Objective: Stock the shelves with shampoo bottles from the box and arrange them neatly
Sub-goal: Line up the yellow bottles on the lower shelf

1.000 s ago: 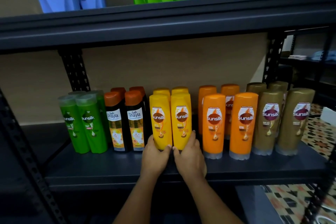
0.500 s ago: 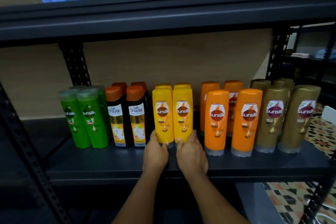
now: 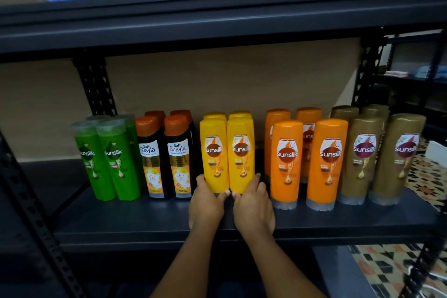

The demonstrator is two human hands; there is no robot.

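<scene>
1. Dark metal shelf (image 3: 145,222): front strip bare, open to a hand.
2. Yellow plastic shampoo bottles (image 3: 227,155) touch the black orange-capped bottles (image 3: 167,159); no gap.
3. Narrow gap separates them from the orange plastic bottles (image 3: 304,162).
4. Upper dark shelf board (image 3: 217,22) leaves open room above the caps.

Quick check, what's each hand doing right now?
Left hand: closed around the base of the left front yellow bottle.
Right hand: closed around the base of the right front yellow bottle.
</scene>
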